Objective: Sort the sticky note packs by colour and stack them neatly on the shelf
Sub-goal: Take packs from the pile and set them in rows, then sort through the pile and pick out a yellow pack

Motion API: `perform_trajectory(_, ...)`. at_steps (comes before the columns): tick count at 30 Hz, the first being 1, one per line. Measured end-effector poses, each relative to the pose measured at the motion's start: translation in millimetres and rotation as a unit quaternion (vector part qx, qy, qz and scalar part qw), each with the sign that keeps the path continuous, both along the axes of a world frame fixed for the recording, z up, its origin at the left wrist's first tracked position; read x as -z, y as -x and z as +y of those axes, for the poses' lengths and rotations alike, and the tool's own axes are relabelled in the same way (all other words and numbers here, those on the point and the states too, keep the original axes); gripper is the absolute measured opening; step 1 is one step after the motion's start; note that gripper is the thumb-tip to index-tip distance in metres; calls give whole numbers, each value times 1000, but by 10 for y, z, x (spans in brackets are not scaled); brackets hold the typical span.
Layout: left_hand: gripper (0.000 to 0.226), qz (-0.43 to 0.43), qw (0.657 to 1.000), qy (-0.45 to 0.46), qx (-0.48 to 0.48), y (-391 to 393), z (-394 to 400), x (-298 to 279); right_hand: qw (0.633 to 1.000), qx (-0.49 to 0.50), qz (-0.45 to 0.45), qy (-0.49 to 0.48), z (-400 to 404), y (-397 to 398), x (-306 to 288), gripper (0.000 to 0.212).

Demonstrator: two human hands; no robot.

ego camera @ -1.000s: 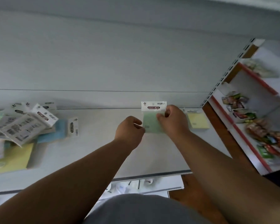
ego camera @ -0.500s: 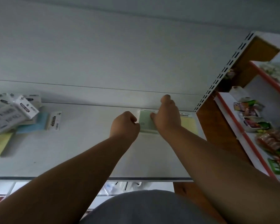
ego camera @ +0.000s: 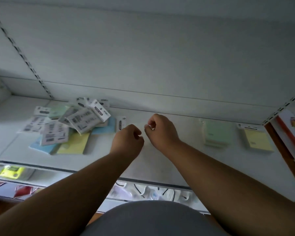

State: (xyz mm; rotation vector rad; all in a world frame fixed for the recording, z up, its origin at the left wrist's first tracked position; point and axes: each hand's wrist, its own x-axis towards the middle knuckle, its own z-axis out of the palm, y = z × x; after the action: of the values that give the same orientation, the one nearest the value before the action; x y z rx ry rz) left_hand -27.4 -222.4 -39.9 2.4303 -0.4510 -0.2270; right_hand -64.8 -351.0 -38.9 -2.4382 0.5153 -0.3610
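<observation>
While both hands hover over the middle of the shelf (ego camera: 160, 167), neither holds a pack: the left hand (ego camera: 127, 139) has its fingers loosely curled with nothing in its grip, and the right hand (ego camera: 160, 132) has thumb and fingers bent close together, also with nothing visible between them. They sit side by side, almost touching, between the sorted packs and the unsorted ones.

To the right, a green pack (ego camera: 217, 133) lies flat near the back panel, and a yellow pack (ego camera: 256, 139) lies just beside it nearer the upright; the two are apart, which suggests each marks the start of its own colour stack.

To the left lies the jumbled pile (ego camera: 70, 126) of sticky note packs, overlapping at angles, with blue, yellow and green pads showing under white printed cards. One white header card (ego camera: 121, 124) sticks out on the pile's right edge, close to the left hand. Judging by this, most sorting remains.

Nothing blocks the way to the pile. A lower shelf holds a bright yellow item (ego camera: 11, 172) and blurred goods.
</observation>
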Motion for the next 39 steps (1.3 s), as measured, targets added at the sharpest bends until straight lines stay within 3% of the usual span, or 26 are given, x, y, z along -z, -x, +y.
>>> perform_trajectory(6, 32, -94, 995, -15, -17, -547, 948, -81, 994, -14, 44, -98, 821, -674, 32, 19)
perform_trajectory(8, 43, -114, 992, -50, -32, -721, 1194, -81, 984, -18, 83, -156, 1027, -868, 33, 33)
perform_trajectory(11, 53, -137, 983, -122, -1, -904, 1394, -46, 970, 14, 81, -231, 1206, -1060, -1, 26)
perform_trajectory(15, 62, -163, 973, -160, 26, -983, 1410, -24, 990, 51, 60, -117, 1238, -1129, -151, 27)
perform_trajectory(16, 61, -174, 971, -159, 25, -997, 1400, -22, 986, 60, 40, -151, 1245, -1126, -195, 27)
perform_trajectory(18, 48, -200, 972, -125, 14, -1039, 1393, -40, 928, 86, -24, -361, 1280, -1109, -324, 23)
perform_trajectory(20, 32, -204, 977, -63, 7, -1085, 1384, -103, 821, 98, -72, -557, 1282, -1073, -480, 19)
perform_trajectory(21, 24, -200, 979, -31, 8, -1102, 1377, -134, 790, 101, -92, -598, 1254, -1055, -518, 18)
perform_trajectory(22, 15, -192, 981, 7, 4, -1101, 1365, -168, 785, 104, -111, -600, 1214, -1027, -541, 18)
perform_trajectory(25, 15, -55, 984, 162, -49, -1026, 1241, -202, 861, 141, -123, -474, 1057, -879, -526, 12)
perform_trajectory(27, 14, 101, 956, 264, -74, -930, 1094, -212, 903, 177, -81, -382, 924, -751, -461, 13)
perform_trajectory(29, 17, 201, 924, 320, -54, -824, 938, -186, 920, 195, -45, -338, 779, -610, -408, 21)
perform_trajectory(35, 15, 276, 922, 271, 33, -519, 430, -80, 920, 227, -63, -314, 271, -138, -271, 12)
perform_trajectory(39, 10, 244, 950, 174, 86, -259, 32, -101, 920, 243, -58, -301, -135, 247, -189, 14)
